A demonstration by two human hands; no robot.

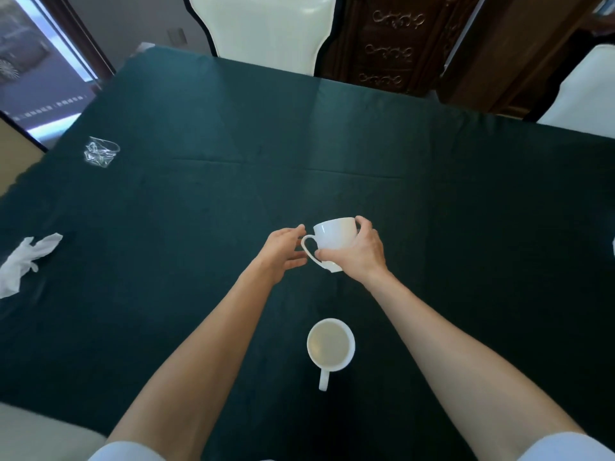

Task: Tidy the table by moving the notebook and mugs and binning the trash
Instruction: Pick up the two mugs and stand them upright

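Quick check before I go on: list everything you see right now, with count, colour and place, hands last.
held mug: 1, white, tilted above table centre, handle pointing left
standing mug: 1, white, upright on the near part of the table, handle toward the person
crumpled tissue: 1, white, left edge of table
clear plastic wrapper: 1, transparent, far left of table
tablecloth: 1, dark green, covering the table
chairs: 2 seen, cream, one at the far side, one at the far right
wooden cabinet: 1, dark brown, behind the table
notebook: none in view
right hand: shut on the held mug's body
left hand: open, beside the mug handle
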